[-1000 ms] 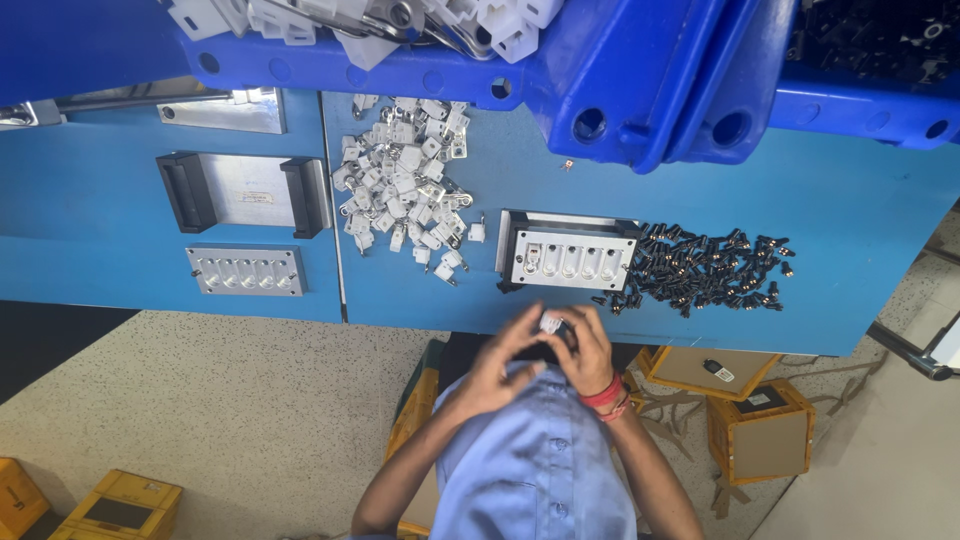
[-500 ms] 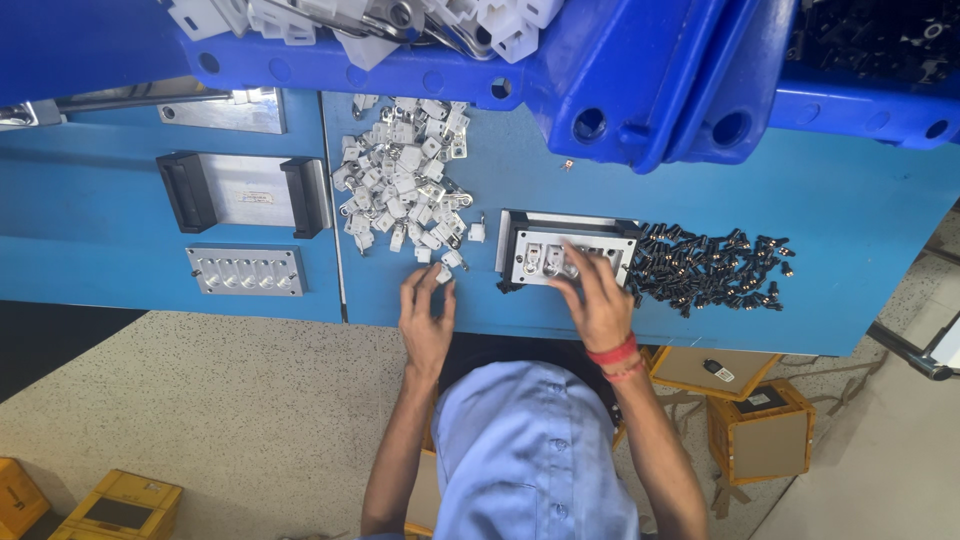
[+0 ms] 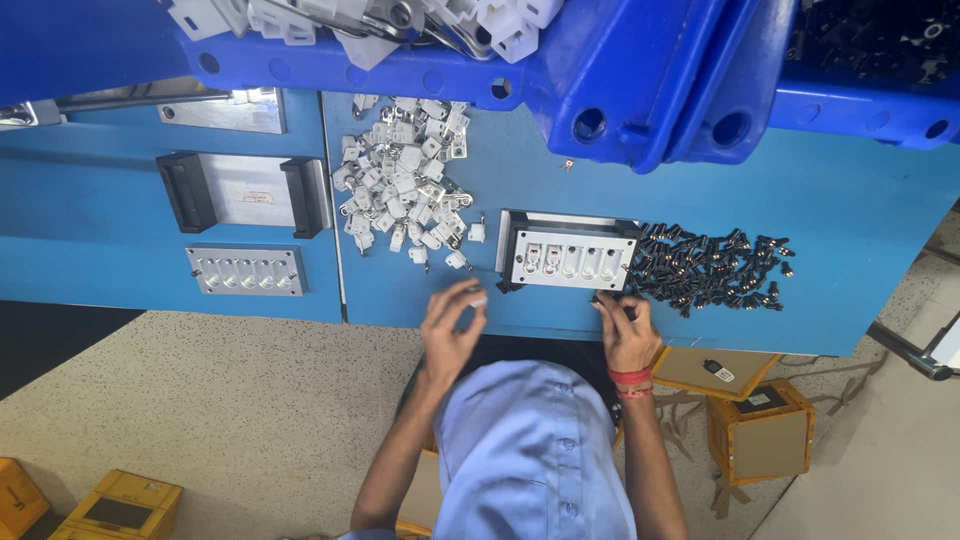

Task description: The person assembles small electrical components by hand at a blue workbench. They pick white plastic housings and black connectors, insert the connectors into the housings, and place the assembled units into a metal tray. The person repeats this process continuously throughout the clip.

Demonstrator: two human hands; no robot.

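My left hand [image 3: 450, 325] is at the front edge of the blue table [image 3: 850, 200], pinching a small white plastic part [image 3: 478, 298] between its fingertips. My right hand [image 3: 625, 330], with a red band at the wrist, pinches a small black piece [image 3: 603, 299] just in front of a metal fixture [image 3: 570, 255]. The fixture holds a row of white parts in its slots. A pile of white parts [image 3: 405, 185] lies to the fixture's left. To its right is a heap of small black pieces [image 3: 710, 270].
Blue bins [image 3: 640, 70] with white and black parts overhang the table's far side. Two more metal fixtures [image 3: 245, 190] [image 3: 245, 270] sit on the left. Cardboard boxes [image 3: 765, 435] and yellow boxes [image 3: 120, 505] stand on the floor.
Both hands went from near my body to the table. The left then drew back from the white pile holding a part. The right slid off the fixture to its front right corner.
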